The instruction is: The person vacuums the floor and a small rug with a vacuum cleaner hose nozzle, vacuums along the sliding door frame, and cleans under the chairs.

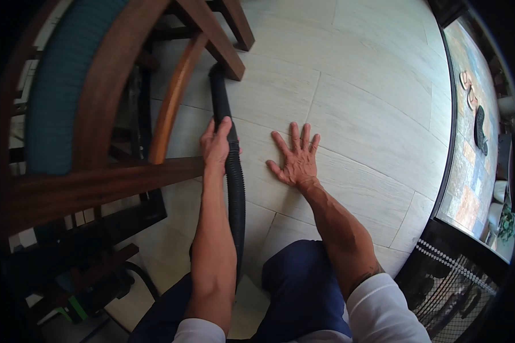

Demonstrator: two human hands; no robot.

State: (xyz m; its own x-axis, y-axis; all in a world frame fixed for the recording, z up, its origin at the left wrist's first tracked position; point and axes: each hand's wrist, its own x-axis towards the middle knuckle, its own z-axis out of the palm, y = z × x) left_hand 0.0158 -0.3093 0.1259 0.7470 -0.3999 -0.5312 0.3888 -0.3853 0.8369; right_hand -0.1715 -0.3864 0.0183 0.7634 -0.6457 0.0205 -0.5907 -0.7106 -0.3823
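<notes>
A black ribbed hose [236,188] runs up from beside a person's dark blue trousers [300,280], along the inner side of the left forearm, to a rigid black tube [220,100] over a pale wood-look floor [360,103]. White sleeves [383,306] frame the foreground. The left hand [215,143] is closed around the tube near the point where it meets the hose, thumb on top, fingertips showing on the far side. To its right, the right hand [298,164] is spread flat on the floor, fingers fanned wide, holding nothing. At left, wooden furniture [111,74] with a blue-green ribbed panel [60,86] crowds the frame. The tube's angled tip sits just beside a wooden leg [226,54]; whether they touch cannot be told. At lower right stands a dark mesh panel [440,291]. Across a dark threshold [448,148], pale sandals [470,94] and dark footwear [480,131] lie on multicoloured tiles [466,188], near a green plant [506,222].
</notes>
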